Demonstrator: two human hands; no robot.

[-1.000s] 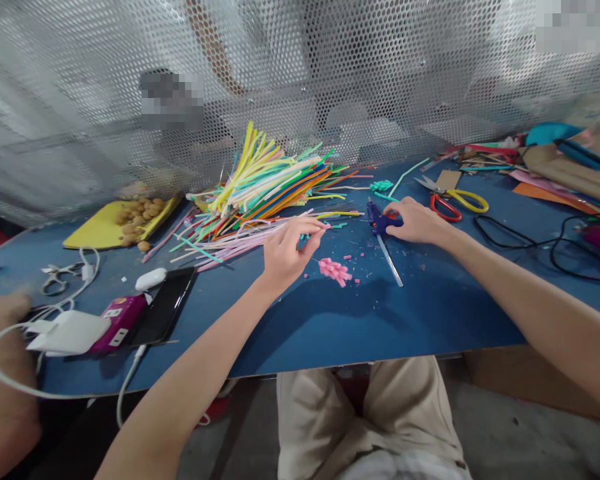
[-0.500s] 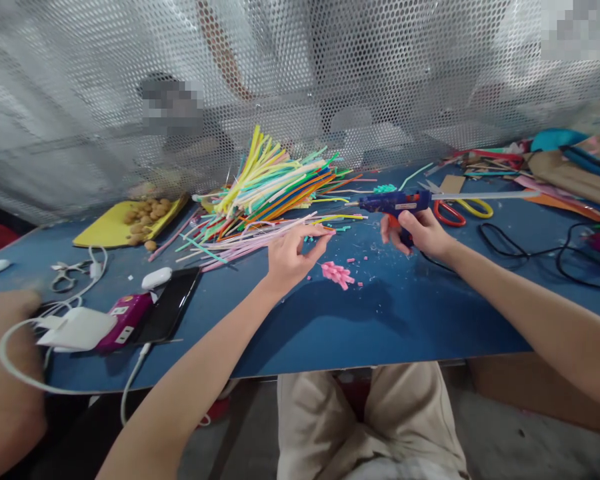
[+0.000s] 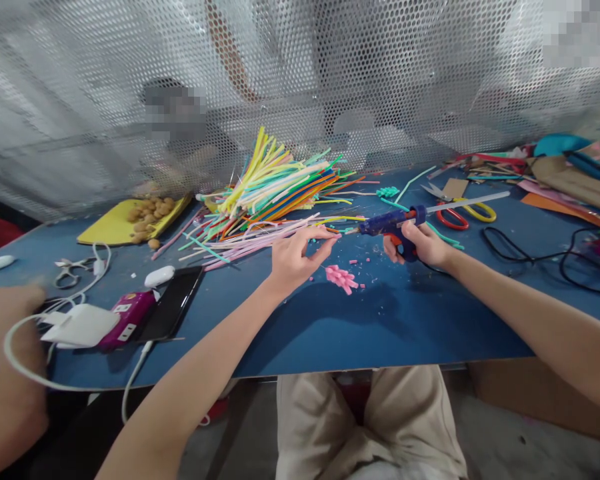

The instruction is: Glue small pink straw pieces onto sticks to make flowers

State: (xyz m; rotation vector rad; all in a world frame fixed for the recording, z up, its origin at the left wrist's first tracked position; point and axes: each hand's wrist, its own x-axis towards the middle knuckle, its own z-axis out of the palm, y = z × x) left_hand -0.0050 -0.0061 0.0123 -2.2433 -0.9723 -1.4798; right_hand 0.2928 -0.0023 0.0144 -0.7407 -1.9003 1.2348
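My right hand [image 3: 417, 245] is wrapped round the grip of a dark blue hot glue gun [image 3: 387, 224], with a long glue stick [image 3: 473, 201] poking out of its back. Its nozzle points left, close to the fingertips of my left hand [image 3: 300, 255]. There, thumb and forefinger pinch a small pink piece [image 3: 337, 236], apparently cut from a pipe cleaner. On the blue table just below lies a cluster of pink pieces [image 3: 341, 279], with a few loose pink bits around it. A teal cluster [image 3: 387, 192] sits farther back.
Behind my left hand is a heap of coloured pipe cleaners [image 3: 280, 190]. Scissors [image 3: 453, 212] and a black cable [image 3: 520, 250] lie right. Left are a phone [image 3: 173, 303], a purple power strip [image 3: 130, 320], small scissors [image 3: 70, 272] and another person's arm [image 3: 13, 360]. A perforated metal screen [image 3: 290, 80] stands behind.
The glue gun has tilted and come down and left, bringing its nozzle to the pink piece at my left fingertips. My left hand keeps its pinch, nearly still.
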